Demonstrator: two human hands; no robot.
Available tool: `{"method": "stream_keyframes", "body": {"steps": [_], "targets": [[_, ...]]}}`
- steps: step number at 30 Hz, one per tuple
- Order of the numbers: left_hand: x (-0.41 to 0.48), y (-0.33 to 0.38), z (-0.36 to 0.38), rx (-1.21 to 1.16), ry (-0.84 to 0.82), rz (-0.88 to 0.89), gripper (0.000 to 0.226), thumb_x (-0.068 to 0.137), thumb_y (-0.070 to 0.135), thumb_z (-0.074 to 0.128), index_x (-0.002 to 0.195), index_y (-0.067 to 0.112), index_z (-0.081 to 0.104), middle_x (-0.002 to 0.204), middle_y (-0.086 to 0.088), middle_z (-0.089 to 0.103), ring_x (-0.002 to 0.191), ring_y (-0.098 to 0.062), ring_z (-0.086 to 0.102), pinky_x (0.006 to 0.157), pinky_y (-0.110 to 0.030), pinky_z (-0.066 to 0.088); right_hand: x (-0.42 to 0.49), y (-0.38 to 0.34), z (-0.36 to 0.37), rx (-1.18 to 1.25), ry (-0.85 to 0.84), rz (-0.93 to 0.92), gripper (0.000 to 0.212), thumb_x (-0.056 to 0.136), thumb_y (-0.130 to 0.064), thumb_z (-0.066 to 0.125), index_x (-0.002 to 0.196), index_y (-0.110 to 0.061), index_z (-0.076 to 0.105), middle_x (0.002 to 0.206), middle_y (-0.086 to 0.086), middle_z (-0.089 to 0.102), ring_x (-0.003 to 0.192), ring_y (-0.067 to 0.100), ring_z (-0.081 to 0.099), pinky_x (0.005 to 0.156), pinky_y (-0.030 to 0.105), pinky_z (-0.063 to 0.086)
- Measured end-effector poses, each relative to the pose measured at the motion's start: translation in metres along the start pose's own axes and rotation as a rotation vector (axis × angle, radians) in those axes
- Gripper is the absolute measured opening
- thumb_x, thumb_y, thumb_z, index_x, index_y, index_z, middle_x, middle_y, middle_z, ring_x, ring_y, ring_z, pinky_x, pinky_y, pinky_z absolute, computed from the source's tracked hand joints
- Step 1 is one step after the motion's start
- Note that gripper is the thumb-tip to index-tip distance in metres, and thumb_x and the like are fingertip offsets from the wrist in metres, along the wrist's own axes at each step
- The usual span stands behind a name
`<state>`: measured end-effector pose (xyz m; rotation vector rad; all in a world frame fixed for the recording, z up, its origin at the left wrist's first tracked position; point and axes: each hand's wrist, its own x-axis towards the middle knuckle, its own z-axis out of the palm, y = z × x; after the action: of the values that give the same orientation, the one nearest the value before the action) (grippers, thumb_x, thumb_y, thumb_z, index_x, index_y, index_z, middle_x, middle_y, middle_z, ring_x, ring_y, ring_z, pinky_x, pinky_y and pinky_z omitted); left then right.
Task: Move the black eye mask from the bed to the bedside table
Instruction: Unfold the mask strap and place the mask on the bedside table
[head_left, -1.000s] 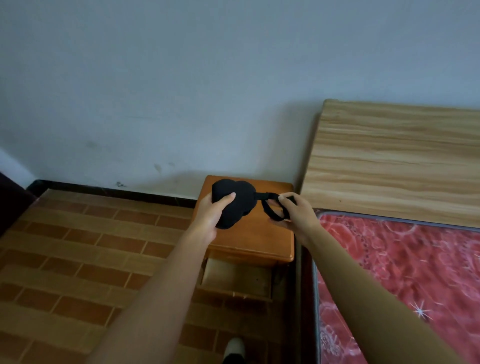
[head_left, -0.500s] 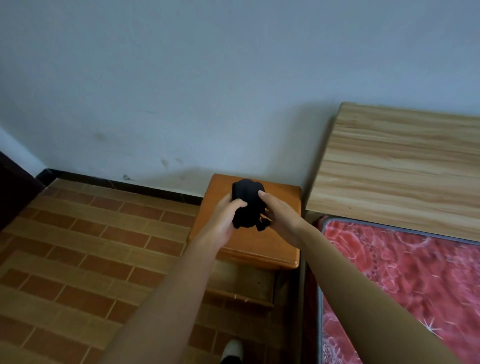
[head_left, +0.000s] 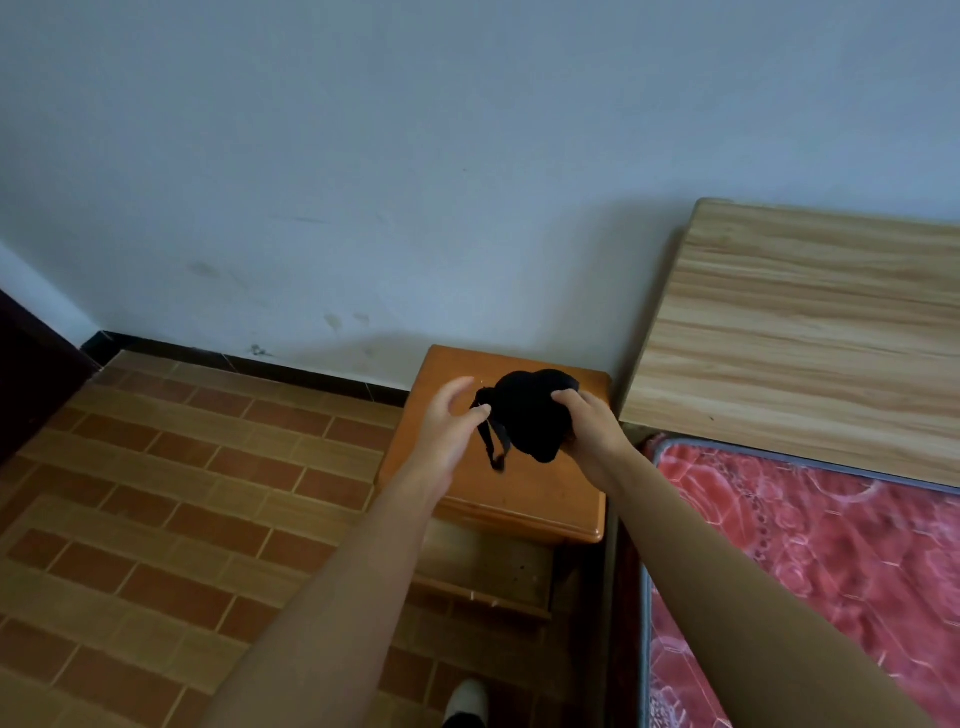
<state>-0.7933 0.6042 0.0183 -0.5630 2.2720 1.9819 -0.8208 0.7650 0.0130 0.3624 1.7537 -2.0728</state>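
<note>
While the right hand (head_left: 589, 434) grips the black eye mask (head_left: 535, 418) w/ fingers curled over its far-right edge, the left hand (head_left: 447, 423) has let go of the bundle: fingers spread & loosely curved, only a fingertip or thumb touching the strap (head_left: 493, 441) that dangles down on the mask's left. Half a sec ago both hands were cupped round the mask, bunched up; a sec ago it was stretched between them. So it's been gathered and handed to one side. Mask sits over the middle of the bedside table (head_left: 467, 499), can't tell if it's resting on the top or just above. Bed (head_left: 831, 545) lies right, well clear. Judging by this, task's nearly done: set down, release.
</note>
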Motion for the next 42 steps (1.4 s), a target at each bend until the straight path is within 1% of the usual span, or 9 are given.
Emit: {"method": "stream_keyframes", "body": {"steps": [3, 6, 10, 16, 22, 26, 33, 36, 42], "targets": [[0.011, -0.007, -0.004, -0.017, 0.0, -0.098, 0.061, 0.083, 0.026, 0.064, 0.136, 0.032, 0.034, 0.152, 0.0, 0.026, 0.137, -0.023, 0.026, 0.106, -0.042, 0.027, 0.003, 0.002, -0.01, 0.055, -0.026, -0.008, 0.033, 0.093, -0.018, 0.044, 0.124, -0.006, 0.046, 0.113, 0.01, 0.055, 0.105, 0.025, 0.054, 0.065, 0.027, 0.048], [0.023, -0.015, -0.004, -0.039, -0.085, -0.187, 0.065, 0.084, 0.035, 0.061, 0.14, 0.031, 0.028, 0.154, -0.002, 0.024, 0.14, -0.025, 0.023, 0.111, -0.047, 0.021, 0.007, 0.004, -0.018, 0.115, -0.066, 0.0, 0.032, 0.093, -0.015, 0.047, 0.123, -0.007, 0.048, 0.116, 0.007, 0.056, 0.109, 0.023, 0.053, 0.07, 0.028, 0.05], [0.04, -0.025, -0.003, -0.073, -0.197, -0.224, 0.047, 0.091, 0.035, 0.049, 0.135, 0.025, 0.039, 0.145, -0.003, 0.041, 0.132, -0.021, 0.037, 0.109, -0.044, 0.024, 0.017, 0.01, -0.025, 0.029, -0.047, 0.003, 0.03, 0.091, -0.014, 0.05, 0.12, -0.004, 0.051, 0.118, 0.013, 0.057, 0.109, 0.027, 0.055, 0.075, 0.031, 0.051], [0.082, -0.044, 0.001, -0.463, -0.16, -0.329, 0.022, 0.092, 0.019, 0.045, 0.109, 0.015, 0.058, 0.119, -0.013, 0.059, 0.114, -0.028, 0.055, 0.104, -0.047, 0.038, 0.052, 0.026, -0.029, -0.14, 0.017, 0.032, 0.031, 0.088, -0.012, 0.055, 0.118, -0.005, 0.052, 0.114, 0.014, 0.06, 0.105, 0.027, 0.058, 0.084, 0.037, 0.052], [0.157, -0.069, -0.01, -0.64, 0.064, -0.365, 0.033, 0.089, 0.004, 0.052, 0.121, 0.001, 0.052, 0.102, -0.011, 0.063, 0.093, -0.023, 0.062, 0.072, -0.034, 0.052, 0.112, 0.046, -0.023, -0.116, 0.176, 0.079, 0.02, 0.087, -0.011, 0.057, 0.107, -0.009, 0.054, 0.107, 0.011, 0.061, 0.1, 0.025, 0.06, 0.071, 0.031, 0.053], [0.221, -0.084, -0.025, -0.476, 0.161, -0.391, 0.036, 0.083, -0.006, 0.056, 0.117, 0.008, 0.057, 0.116, -0.014, 0.052, 0.095, -0.026, 0.06, 0.071, -0.032, 0.053, 0.164, 0.058, -0.012, -0.095, 0.276, 0.12, 0.021, 0.089, -0.013, 0.056, 0.109, -0.007, 0.052, 0.103, 0.009, 0.06, 0.095, 0.024, 0.06, 0.067, 0.03, 0.052], [0.32, -0.124, -0.021, 0.046, -0.024, -0.24, 0.039, 0.086, 0.0, 0.055, 0.124, 0.01, 0.051, 0.123, -0.012, 0.047, 0.104, -0.026, 0.055, 0.077, -0.028, 0.051, 0.268, 0.093, -0.002, -0.2, 0.366, 0.132, 0.032, 0.09, -0.017, 0.053, 0.121, -0.007, 0.049, 0.115, 0.014, 0.058, 0.101, 0.029, 0.058, 0.08, 0.04, 0.052], [0.346, -0.158, -0.009, 0.224, -0.102, -0.2, 0.036, 0.087, 0.003, 0.055, 0.122, 0.011, 0.052, 0.126, -0.014, 0.051, 0.11, -0.028, 0.054, 0.092, -0.037, 0.05, 0.306, 0.118, -0.006, -0.249, 0.391, 0.176, 0.036, 0.092, -0.018, 0.052, 0.126, -0.006, 0.045, 0.124, 0.016, 0.055, 0.108, 0.032, 0.056, 0.091, 0.047, 0.051], [0.367, -0.219, 0.002, 0.523, -0.088, -0.161, 0.046, 0.087, 0.012, 0.057, 0.131, 0.017, 0.045, 0.128, -0.013, 0.054, 0.115, -0.027, 0.051, 0.097, -0.042, 0.047, 0.337, 0.165, -0.018, -0.321, 0.443, 0.268, 0.036, 0.092, -0.021, 0.05, 0.126, -0.011, 0.045, 0.128, 0.015, 0.055, 0.109, 0.031, 0.057, 0.09, 0.05, 0.052]]}}
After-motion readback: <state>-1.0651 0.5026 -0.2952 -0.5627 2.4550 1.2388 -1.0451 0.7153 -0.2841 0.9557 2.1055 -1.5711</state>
